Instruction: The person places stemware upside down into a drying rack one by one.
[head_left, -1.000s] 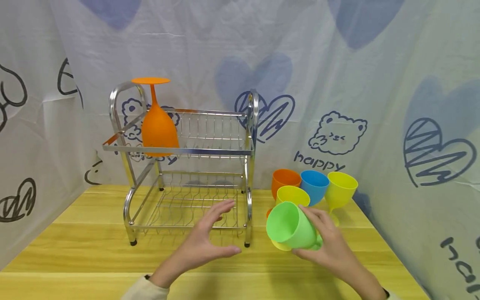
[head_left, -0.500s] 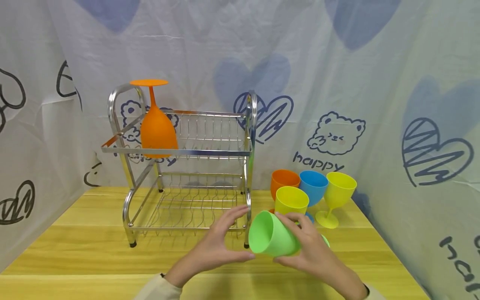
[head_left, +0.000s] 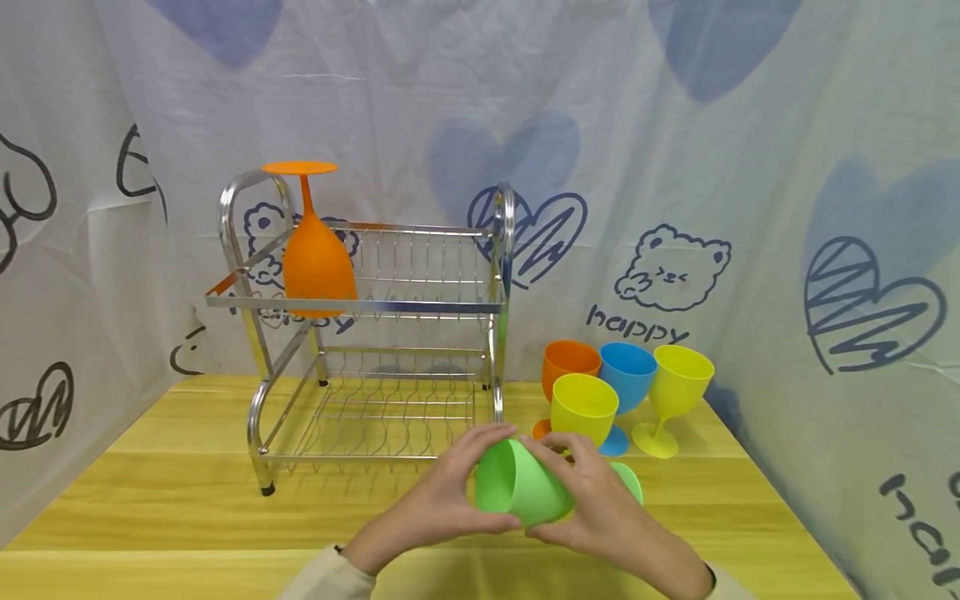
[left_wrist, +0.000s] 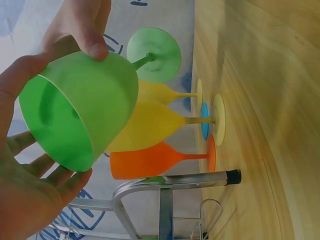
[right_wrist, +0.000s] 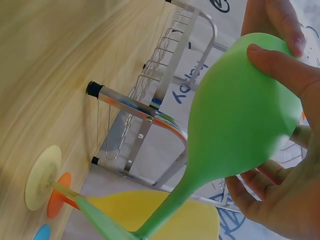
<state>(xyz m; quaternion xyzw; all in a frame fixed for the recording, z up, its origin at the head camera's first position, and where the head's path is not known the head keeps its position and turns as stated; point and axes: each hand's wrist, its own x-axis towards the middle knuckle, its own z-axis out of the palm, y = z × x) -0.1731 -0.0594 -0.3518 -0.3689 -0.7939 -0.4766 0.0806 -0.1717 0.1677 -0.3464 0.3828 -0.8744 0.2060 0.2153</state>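
A green plastic goblet [head_left: 536, 487] is held up in front of me, tilted on its side with its mouth toward the left. My right hand [head_left: 600, 504] grips the bowl, thumb on one side and fingers on the other. At the rim, my left hand [head_left: 442, 492] curves round the bowl, its fingertips [left_wrist: 75, 180] at the edge. The goblet's stem [right_wrist: 165, 207] and round foot [left_wrist: 165, 55] stick out past the right hand. Just behind stand upright goblets: yellow [head_left: 585, 404], orange [head_left: 568, 362], blue [head_left: 628, 375] and another yellow [head_left: 681, 379].
A two-tier metal dish rack [head_left: 390, 306] stands left of the goblets on the wooden table [head_left: 150, 500]. An orange goblet [head_left: 318, 262] sits upside down at the left of its top tier. Patterned cloth [head_left: 390, 108] hangs behind and at the sides.
My right hand has carried the green goblet left and slightly down, away from the other goblets. My left hand has moved right and now holds the rim.
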